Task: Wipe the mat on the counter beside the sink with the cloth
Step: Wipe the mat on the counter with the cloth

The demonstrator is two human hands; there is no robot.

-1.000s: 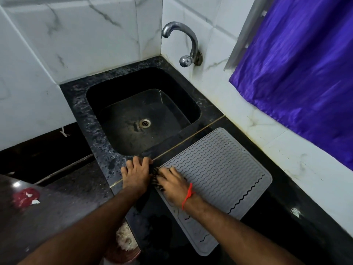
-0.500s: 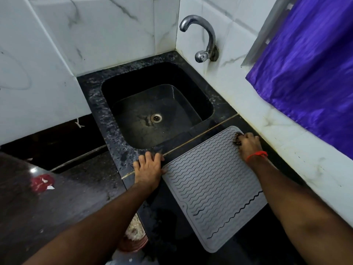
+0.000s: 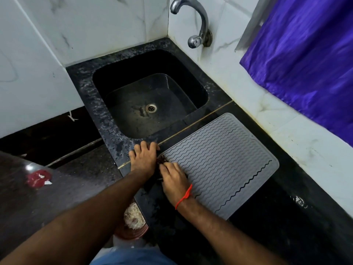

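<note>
A grey mat (image 3: 219, 161) with wavy ridges lies on the black counter (image 3: 271, 222), to the right of the black sink (image 3: 150, 104). My right hand (image 3: 174, 178) presses a dark cloth (image 3: 162, 160) onto the mat's near-left corner; only a small dark tuft of the cloth shows past my fingers. A red thread circles that wrist. My left hand (image 3: 144, 158) lies flat on the counter edge beside the mat's left corner, fingers spread, holding nothing.
A chrome tap (image 3: 194, 22) juts from the white tiled wall above the sink. A purple curtain (image 3: 305, 60) hangs at the right. Below the counter edge stands a bowl of pale scraps (image 3: 133, 221). A red patch (image 3: 39, 177) lies on the dark floor at left.
My right hand swept the cloth from the mat's near-left corner to its far corner by the wall, then back to the near-left corner. The left hand stayed planted.
</note>
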